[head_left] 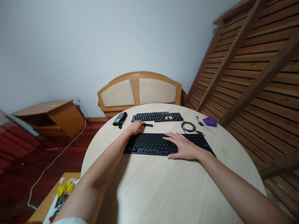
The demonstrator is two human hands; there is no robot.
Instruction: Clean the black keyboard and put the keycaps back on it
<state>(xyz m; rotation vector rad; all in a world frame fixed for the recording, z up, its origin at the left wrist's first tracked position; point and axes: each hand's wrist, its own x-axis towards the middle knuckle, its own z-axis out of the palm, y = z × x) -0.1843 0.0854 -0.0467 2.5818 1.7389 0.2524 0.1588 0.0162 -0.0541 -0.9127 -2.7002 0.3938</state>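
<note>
A black keyboard base (149, 143) with most of its keycaps off lies flat on the round table. My right hand (183, 146) rests on its right half with fingers spread, holding nothing. Just beyond its back left edge, my left hand (135, 128) has closed fingers at the left end of a long black keycap (148, 125), which looks like the space bar. The fingertips are partly hidden. Behind that hand, many loose black keycaps (156, 117) are laid out in keyboard rows, with a gap toward the right.
A coiled black cable (188, 127) runs to the keyboard's back right. Thin tools (205, 126) and a purple cloth (210, 122) lie farther right. A black pouch (120, 119) sits at the back left. The table edge (90, 146) curves around; a wooden slatted frame (252, 93) leans at right.
</note>
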